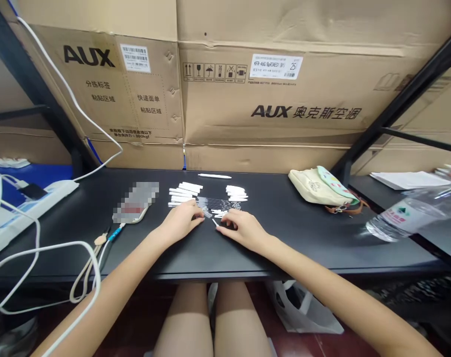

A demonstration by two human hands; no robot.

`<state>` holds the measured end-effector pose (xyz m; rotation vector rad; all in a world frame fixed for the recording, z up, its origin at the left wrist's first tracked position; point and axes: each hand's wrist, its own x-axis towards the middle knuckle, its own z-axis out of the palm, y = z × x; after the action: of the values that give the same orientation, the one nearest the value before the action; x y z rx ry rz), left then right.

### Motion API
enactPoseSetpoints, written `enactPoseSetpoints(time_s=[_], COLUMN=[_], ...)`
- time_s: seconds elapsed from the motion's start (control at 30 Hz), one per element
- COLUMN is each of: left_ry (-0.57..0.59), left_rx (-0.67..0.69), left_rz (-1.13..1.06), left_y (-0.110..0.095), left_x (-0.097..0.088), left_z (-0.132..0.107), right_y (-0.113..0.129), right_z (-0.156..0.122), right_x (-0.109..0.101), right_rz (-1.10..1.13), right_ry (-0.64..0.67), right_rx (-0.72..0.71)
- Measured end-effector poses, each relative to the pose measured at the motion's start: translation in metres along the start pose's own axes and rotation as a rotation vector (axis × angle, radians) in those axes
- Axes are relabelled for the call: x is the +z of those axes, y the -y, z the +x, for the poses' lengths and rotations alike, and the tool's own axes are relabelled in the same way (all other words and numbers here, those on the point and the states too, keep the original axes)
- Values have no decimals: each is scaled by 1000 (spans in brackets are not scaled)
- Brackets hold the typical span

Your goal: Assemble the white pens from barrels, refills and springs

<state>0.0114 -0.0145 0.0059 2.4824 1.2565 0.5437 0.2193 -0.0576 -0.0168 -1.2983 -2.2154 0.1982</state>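
Two hands meet at frame centre on a matte black counter (285, 233). The right hand (242, 229) has its fingers pinched on a short white stick (215, 222), slim and cylindrical, with its long axis slanting toward the upper left. The left hand (180, 221) curls beside the clear tubes (214, 203); whether it grips anything cannot be told.

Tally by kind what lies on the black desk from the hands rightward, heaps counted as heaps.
Heaps of white sticks: 2
Heap of clear tubes: 1
Long white stick, apart: 1
Cloth pouch: 1
Water bottle: 1
Total: 6
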Motion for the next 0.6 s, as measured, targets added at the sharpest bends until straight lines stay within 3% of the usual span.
enactPoseSetpoints(time_s=[0.17, 0.27, 0.4, 0.5, 0.6], left_ry=[5, -65, -225, -201, -184], left_rx=[3, -7, -119, -272, -290], left_rz=[-14, -123, -460, -812, -972], left_y=[-1, 2, 5, 3, 4], left_x=[-3, -10, -15, -9, 1], left_z=[-2, 7, 36, 54, 58], right_y=[11, 6, -15, -31, -39], right_z=[6, 16, 44, 64, 68], right_x=[4, -5, -21, -22, -12], right_rz=[-100, -85, 103, 219, 298], right_ry=[65, 66, -91, -227, -230], right_rx=[27, 53, 22, 25, 45])
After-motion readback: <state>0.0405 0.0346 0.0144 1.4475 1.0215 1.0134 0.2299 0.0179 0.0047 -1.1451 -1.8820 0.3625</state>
